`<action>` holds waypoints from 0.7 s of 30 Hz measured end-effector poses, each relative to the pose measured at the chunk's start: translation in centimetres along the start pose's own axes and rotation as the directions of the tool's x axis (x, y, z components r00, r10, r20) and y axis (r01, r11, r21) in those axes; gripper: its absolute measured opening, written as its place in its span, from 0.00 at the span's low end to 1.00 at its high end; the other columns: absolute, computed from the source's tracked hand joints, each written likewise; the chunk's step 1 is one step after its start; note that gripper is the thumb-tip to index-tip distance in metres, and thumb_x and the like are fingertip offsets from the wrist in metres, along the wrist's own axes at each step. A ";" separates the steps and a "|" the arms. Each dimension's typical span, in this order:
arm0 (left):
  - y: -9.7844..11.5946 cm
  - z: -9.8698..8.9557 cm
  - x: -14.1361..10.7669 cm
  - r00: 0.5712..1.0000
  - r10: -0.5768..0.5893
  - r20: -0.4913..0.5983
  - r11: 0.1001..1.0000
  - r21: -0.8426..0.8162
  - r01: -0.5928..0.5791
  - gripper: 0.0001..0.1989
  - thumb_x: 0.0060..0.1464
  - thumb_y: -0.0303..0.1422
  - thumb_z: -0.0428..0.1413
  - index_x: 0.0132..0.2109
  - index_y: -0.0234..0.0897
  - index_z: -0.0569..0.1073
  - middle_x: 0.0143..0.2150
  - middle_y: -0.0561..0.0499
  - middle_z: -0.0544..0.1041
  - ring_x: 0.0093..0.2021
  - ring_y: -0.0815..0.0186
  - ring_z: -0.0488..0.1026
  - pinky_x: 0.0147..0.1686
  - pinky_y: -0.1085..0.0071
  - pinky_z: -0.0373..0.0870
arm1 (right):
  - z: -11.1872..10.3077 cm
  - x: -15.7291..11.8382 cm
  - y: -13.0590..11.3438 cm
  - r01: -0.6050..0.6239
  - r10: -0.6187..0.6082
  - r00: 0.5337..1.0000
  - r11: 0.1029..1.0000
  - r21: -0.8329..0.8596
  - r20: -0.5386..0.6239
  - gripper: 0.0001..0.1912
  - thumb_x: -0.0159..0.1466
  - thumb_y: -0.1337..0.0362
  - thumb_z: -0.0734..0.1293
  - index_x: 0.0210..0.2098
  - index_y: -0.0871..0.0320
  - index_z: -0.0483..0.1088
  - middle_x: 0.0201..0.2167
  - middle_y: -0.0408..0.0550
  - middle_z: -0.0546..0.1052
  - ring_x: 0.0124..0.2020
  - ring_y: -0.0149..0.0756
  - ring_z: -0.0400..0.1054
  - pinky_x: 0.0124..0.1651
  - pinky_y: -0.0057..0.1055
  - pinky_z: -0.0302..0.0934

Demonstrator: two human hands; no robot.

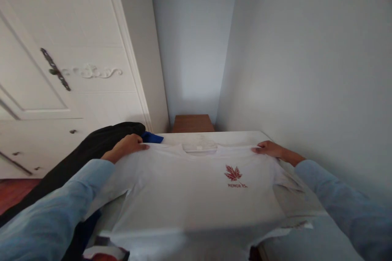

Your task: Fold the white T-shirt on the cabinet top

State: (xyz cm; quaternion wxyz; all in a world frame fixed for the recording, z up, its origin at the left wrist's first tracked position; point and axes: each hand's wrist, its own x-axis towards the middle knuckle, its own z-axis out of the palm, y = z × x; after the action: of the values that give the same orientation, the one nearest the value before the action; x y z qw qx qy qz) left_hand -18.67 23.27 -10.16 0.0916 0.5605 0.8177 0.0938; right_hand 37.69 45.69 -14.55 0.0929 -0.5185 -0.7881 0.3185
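Note:
A white T-shirt [190, 191] is spread out front side up, its neckline at the far end and its lower part hanging over the near edge of a white table [241, 136]. A red maple leaf print with lettering marks its chest. My left hand [128, 147] pinches the shirt at the left shoulder, thumb on top. At the right shoulder my right hand [269, 149] grips the fabric between thumb and fingers. Both hands are closed, and the cloth is stretched between them.
Black cloth [101, 142] lies along the left, with a blue piece [152, 137] beside it. A white wardrobe [92, 28] stands at the left, a grey wall [306, 69] at the right. Behind the table is a brown wooden piece [193, 123].

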 end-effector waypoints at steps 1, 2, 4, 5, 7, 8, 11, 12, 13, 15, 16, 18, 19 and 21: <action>-0.3 -0.4 0.5 1.000 0.004 0.011 1.000 0.014 -0.004 0.17 0.48 0.48 0.60 0.24 0.38 0.76 0.24 0.49 0.77 0.31 0.56 0.76 0.33 0.67 0.64 | -0.6 0.2 0.0 -0.010 0.010 1.000 1.000 0.014 0.003 0.34 0.45 0.30 0.70 0.24 0.57 0.71 0.24 0.50 0.78 0.27 0.43 0.72 0.31 0.36 0.65; -0.4 -0.9 0.9 1.000 0.010 0.004 1.000 0.017 -0.010 0.19 0.47 0.50 0.59 0.24 0.39 0.76 0.25 0.48 0.77 0.32 0.56 0.76 0.33 0.67 0.65 | -1.4 0.5 -0.1 -0.019 0.019 1.000 0.999 0.034 0.005 0.34 0.46 0.31 0.71 0.26 0.57 0.72 0.25 0.50 0.78 0.28 0.42 0.71 0.31 0.35 0.64; -0.5 -2.0 1.7 0.999 0.008 -0.038 1.000 0.024 -0.007 0.21 0.48 0.53 0.58 0.26 0.38 0.77 0.27 0.46 0.78 0.33 0.54 0.77 0.35 0.66 0.66 | -2.9 1.2 -0.6 -0.014 0.016 0.999 0.997 0.071 -0.031 0.33 0.47 0.32 0.71 0.29 0.58 0.72 0.27 0.50 0.78 0.28 0.41 0.71 0.31 0.34 0.63; -0.4 -2.6 2.0 0.997 -0.014 -0.074 0.999 0.028 0.016 0.22 0.49 0.53 0.57 0.28 0.37 0.78 0.29 0.45 0.79 0.35 0.53 0.78 0.36 0.65 0.66 | -3.5 1.7 -0.9 -0.005 0.009 0.998 0.997 0.072 -0.065 0.32 0.48 0.33 0.71 0.30 0.58 0.73 0.27 0.49 0.78 0.28 0.40 0.71 0.31 0.33 0.63; 0.2 -3.2 2.2 0.986 -0.101 -0.134 0.992 0.065 0.110 0.24 0.53 0.54 0.54 0.36 0.36 0.80 0.36 0.42 0.81 0.40 0.49 0.78 0.37 0.63 0.68 | -4.2 2.8 -1.4 -0.007 0.009 0.991 1.000 0.017 -0.135 0.28 0.52 0.36 0.69 0.29 0.58 0.73 0.26 0.49 0.77 0.28 0.39 0.70 0.31 0.33 0.61; 0.7 -3.2 2.2 0.979 -0.144 -0.146 0.981 0.108 0.161 0.25 0.55 0.53 0.53 0.40 0.36 0.81 0.41 0.40 0.82 0.43 0.47 0.79 0.38 0.62 0.70 | -4.2 3.4 -1.6 -0.026 0.016 0.987 0.998 -0.058 -0.158 0.25 0.55 0.40 0.68 0.28 0.58 0.73 0.26 0.49 0.77 0.28 0.40 0.70 0.31 0.33 0.61; 2.8 -2.2 1.8 0.976 -0.179 -0.123 0.943 0.263 0.206 0.21 0.57 0.43 0.55 0.51 0.34 0.78 0.54 0.34 0.78 0.53 0.43 0.76 0.45 0.57 0.73 | -3.2 4.9 -2.3 -0.076 0.015 0.984 0.936 -0.344 -0.176 0.14 0.58 0.54 0.68 0.24 0.58 0.74 0.29 0.54 0.80 0.33 0.44 0.74 0.37 0.35 0.63; 3.7 -1.5 1.5 0.982 -0.147 -0.121 0.936 0.303 0.177 0.20 0.57 0.39 0.56 0.53 0.33 0.77 0.57 0.32 0.76 0.57 0.43 0.74 0.48 0.56 0.72 | -2.6 5.2 -2.6 -0.071 -0.002 0.984 0.909 -0.410 -0.176 0.12 0.59 0.58 0.68 0.25 0.58 0.75 0.32 0.56 0.81 0.36 0.46 0.75 0.40 0.36 0.64; 4.6 -0.8 1.2 0.986 -0.095 -0.137 0.933 0.333 0.137 0.20 0.57 0.36 0.56 0.54 0.32 0.76 0.59 0.31 0.75 0.59 0.42 0.72 0.51 0.54 0.71 | -1.9 5.5 -2.9 -0.061 -0.023 0.983 0.891 -0.449 -0.180 0.10 0.60 0.61 0.66 0.28 0.59 0.77 0.35 0.58 0.82 0.39 0.47 0.76 0.43 0.36 0.64; 6.6 0.8 0.6 0.979 0.081 -0.186 0.920 0.393 -0.002 0.20 0.60 0.33 0.53 0.57 0.31 0.74 0.61 0.31 0.73 0.61 0.44 0.70 0.56 0.53 0.69 | -0.5 6.0 -3.8 -0.044 -0.058 0.978 0.881 -0.471 -0.201 0.12 0.62 0.65 0.63 0.35 0.59 0.79 0.42 0.59 0.83 0.44 0.48 0.76 0.47 0.37 0.65; 7.7 1.6 0.2 0.965 0.181 -0.187 0.906 0.414 -0.090 0.20 0.61 0.32 0.52 0.58 0.31 0.73 0.62 0.31 0.72 0.62 0.45 0.70 0.57 0.53 0.68 | 0.3 6.1 -4.3 -0.037 -0.073 0.975 0.877 -0.480 -0.209 0.14 0.63 0.66 0.62 0.39 0.59 0.79 0.45 0.59 0.82 0.46 0.48 0.76 0.49 0.37 0.65; 9.8 3.4 -0.6 0.930 0.351 -0.108 0.867 0.414 -0.279 0.21 0.63 0.32 0.51 0.60 0.33 0.71 0.66 0.34 0.70 0.64 0.49 0.70 0.61 0.56 0.65 | 2.0 6.2 -5.7 -0.001 -0.116 0.972 0.870 -0.492 -0.207 0.17 0.65 0.66 0.60 0.46 0.59 0.78 0.50 0.59 0.81 0.51 0.47 0.74 0.54 0.37 0.65; 10.8 4.4 -1.0 0.906 0.421 -0.047 0.843 0.389 -0.371 0.22 0.64 0.35 0.50 0.62 0.33 0.71 0.68 0.35 0.69 0.65 0.51 0.69 0.64 0.58 0.63 | 2.9 6.0 -6.4 0.046 -0.159 0.969 0.869 -0.492 -0.190 0.18 0.66 0.65 0.60 0.49 0.59 0.78 0.53 0.58 0.80 0.54 0.47 0.73 0.57 0.37 0.64; 12.3 6.6 -1.7 0.841 0.536 0.078 0.791 0.303 -0.532 0.26 0.67 0.42 0.49 0.65 0.32 0.68 0.71 0.35 0.65 0.69 0.52 0.64 0.67 0.59 0.58 | 5.2 5.4 -7.7 0.182 -0.280 0.949 0.861 -0.476 -0.143 0.20 0.69 0.61 0.59 0.53 0.59 0.76 0.57 0.59 0.78 0.58 0.48 0.71 0.62 0.40 0.61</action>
State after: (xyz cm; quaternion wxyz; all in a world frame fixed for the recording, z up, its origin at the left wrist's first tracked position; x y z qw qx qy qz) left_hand -5.32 26.34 -13.35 -0.0335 0.7749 0.6310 -0.0113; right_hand 26.99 46.30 -15.06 0.0879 -0.4572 -0.8833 0.0550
